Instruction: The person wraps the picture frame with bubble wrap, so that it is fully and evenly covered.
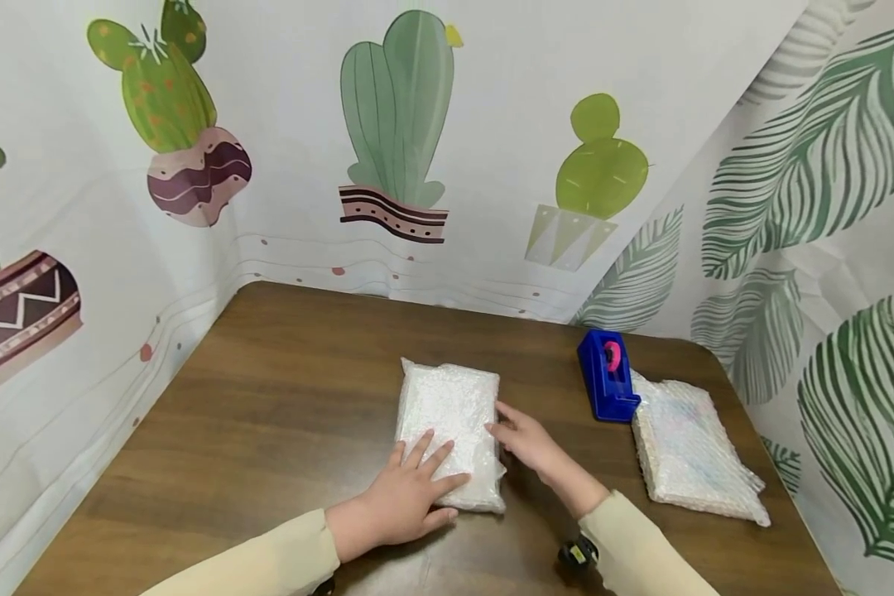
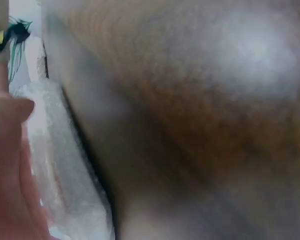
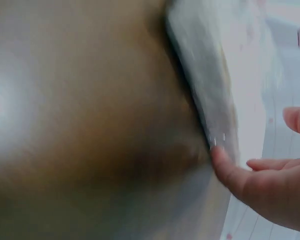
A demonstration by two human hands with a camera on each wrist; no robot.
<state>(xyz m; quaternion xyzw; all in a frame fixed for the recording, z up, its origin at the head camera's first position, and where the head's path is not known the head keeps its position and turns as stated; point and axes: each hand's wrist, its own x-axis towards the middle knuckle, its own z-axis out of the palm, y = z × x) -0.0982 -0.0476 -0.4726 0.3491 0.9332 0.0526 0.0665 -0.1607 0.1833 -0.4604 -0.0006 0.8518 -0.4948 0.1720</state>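
Note:
A flat, rectangular package in bubble wrap (image 1: 450,401) lies on the wooden table in front of me. My left hand (image 1: 406,497) rests on its lower left part with fingers spread. At the package's right edge is my right hand (image 1: 527,443), its fingers fairly straight and touching the side. In the left wrist view, the wrapped package (image 2: 57,155) shows its side beyond the left hand (image 2: 7,165). The right wrist view has a fingertip of the right hand (image 3: 275,192) against the package's side (image 3: 205,75). What is inside the wrap cannot be made out.
To the right stands a blue tape dispenser (image 1: 603,389) with a pink core. Beside it lies a second bubble-wrapped bundle (image 1: 689,451), near the right edge of the brown table (image 1: 268,397). A cloth printed with cacti and leaves (image 1: 492,124) hangs behind the table.

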